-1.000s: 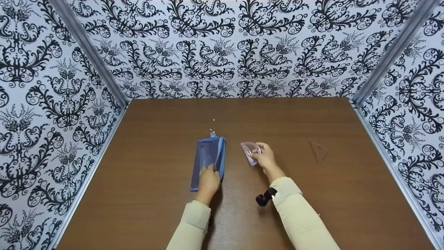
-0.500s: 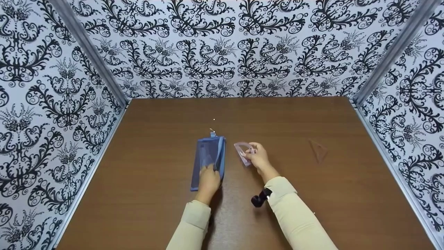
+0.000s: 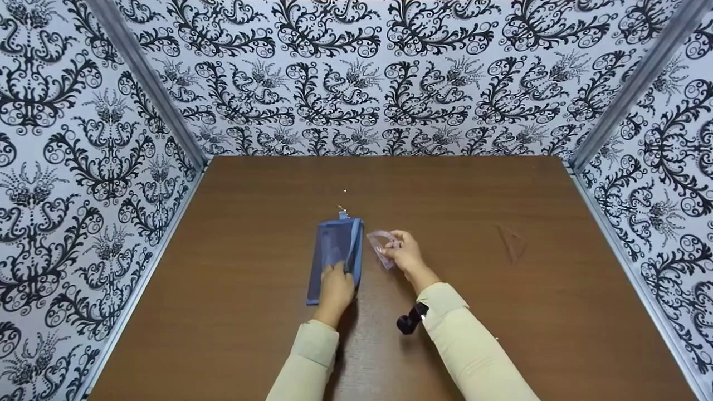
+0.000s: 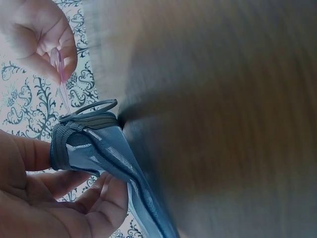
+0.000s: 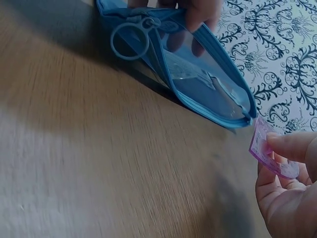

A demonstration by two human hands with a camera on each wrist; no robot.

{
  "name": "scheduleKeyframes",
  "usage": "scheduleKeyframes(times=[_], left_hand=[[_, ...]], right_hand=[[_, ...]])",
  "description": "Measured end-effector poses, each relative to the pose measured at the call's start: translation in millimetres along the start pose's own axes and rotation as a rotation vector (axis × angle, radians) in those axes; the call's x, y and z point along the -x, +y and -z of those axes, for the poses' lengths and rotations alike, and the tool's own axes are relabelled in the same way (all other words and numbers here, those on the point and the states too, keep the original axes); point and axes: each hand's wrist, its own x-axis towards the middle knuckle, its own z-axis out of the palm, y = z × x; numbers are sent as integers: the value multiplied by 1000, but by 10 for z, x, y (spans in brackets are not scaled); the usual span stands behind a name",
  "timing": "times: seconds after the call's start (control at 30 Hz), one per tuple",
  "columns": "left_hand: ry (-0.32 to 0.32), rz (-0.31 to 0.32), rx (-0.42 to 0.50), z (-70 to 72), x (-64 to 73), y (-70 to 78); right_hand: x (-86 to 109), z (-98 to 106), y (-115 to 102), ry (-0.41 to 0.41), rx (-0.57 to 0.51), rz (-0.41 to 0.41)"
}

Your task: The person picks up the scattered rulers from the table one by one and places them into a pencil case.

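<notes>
My left hand (image 3: pixel 336 287) grips a blue mesh zipper pouch (image 3: pixel 328 245) by its near end. The zip stands unfastened along the pouch's right side, and a ring pull (image 5: pixel 130 41) hangs from the slider in the right wrist view. Just right of the pouch, my right hand (image 3: pixel 406 253) pinches a clear pinkish protractor (image 3: pixel 379 245) between thumb and fingers. In the right wrist view the protractor (image 5: pixel 270 153) is near the far corner of the pouch mouth; whether they touch I cannot tell. Something clear shows inside the pouch mouth.
A translucent orange set square (image 3: pixel 511 243) lies on the brown table (image 3: pixel 445 189) to the right. A small tab with a cord (image 3: pixel 342 213) sticks out from the pouch's far end. Patterned walls (image 3: pixel 356 83) enclose the table at the back and sides.
My right hand has moved left with the protractor, bringing it close to the pouch. The left hand and pouch have stayed in place.
</notes>
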Motion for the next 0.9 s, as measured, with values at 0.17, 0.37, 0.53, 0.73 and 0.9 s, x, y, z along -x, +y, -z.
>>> scheduleKeyframes(times=[0.17,0.37,0.53,0.73,0.9], left_hand=[[6,-13,-2,-3,-3,-12],[-5,-7,3,16,-2,2],[-7,-5,4,24,-3,4],[34,-31,-17,1,2,-1],[51,-44,-21,-13,5,-9]], right_hand=[[8,-76,9,-10,25,9],[39,-143,16,-26,35,16],[63,-189,26,-40,45,21],[67,-244,73,-55,59,32],[91,-276,82,-63,80,33]])
